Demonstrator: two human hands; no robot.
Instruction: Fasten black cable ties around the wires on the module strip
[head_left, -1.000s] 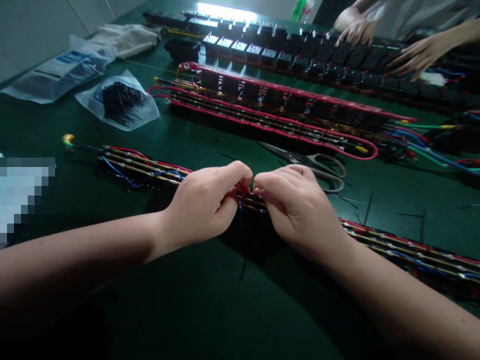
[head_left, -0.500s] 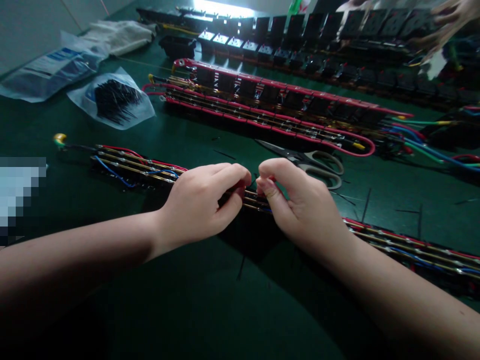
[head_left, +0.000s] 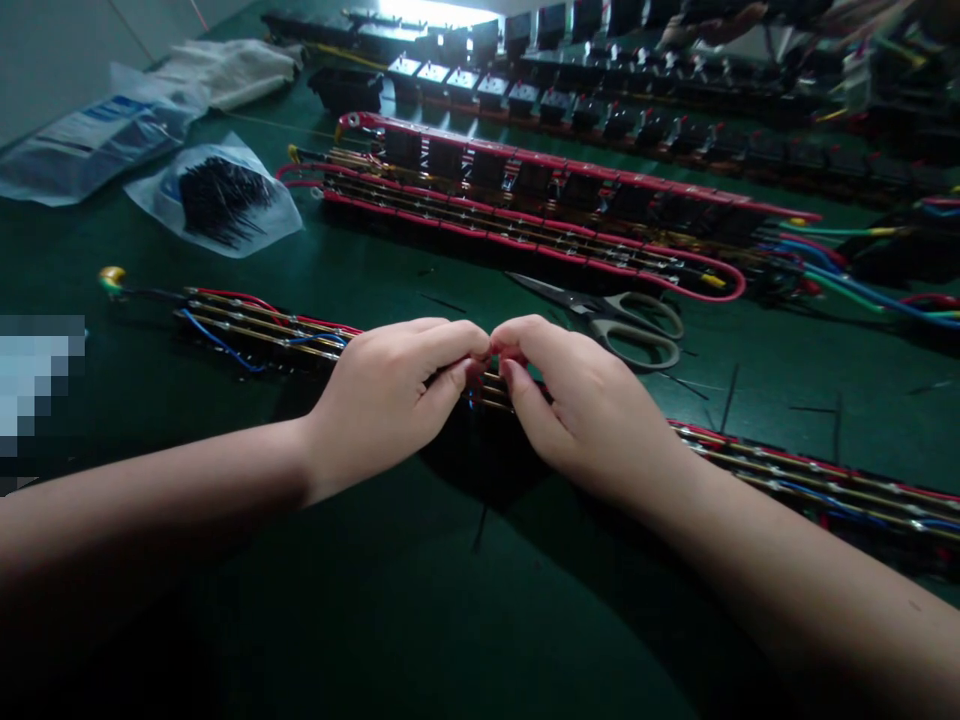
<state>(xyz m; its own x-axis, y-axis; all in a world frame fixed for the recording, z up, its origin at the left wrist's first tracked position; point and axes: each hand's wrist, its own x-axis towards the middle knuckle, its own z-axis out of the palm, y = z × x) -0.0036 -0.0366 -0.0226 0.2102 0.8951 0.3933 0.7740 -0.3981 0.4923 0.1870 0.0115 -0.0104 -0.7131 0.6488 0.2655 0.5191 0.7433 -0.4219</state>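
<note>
A long strip of black sockets wired with brass bars and red and blue wires lies across the green table in front of me. My left hand and my right hand meet fingertip to fingertip over its middle. Both are curled in a pinch at the wires there. What the fingertips grip is too small to make out. The strip's right part runs on past my right forearm.
Scissors lie just beyond my right hand. Behind them is a second wired strip with red cable, then rows of black sockets. A plastic bag of black ties, another bag and a cloth sit far left. Cut tie ends litter the mat.
My hands have closed together again over the strip's middle after parting slightly. The view has shifted, and another person's hands at the far right have moved out of sight.
</note>
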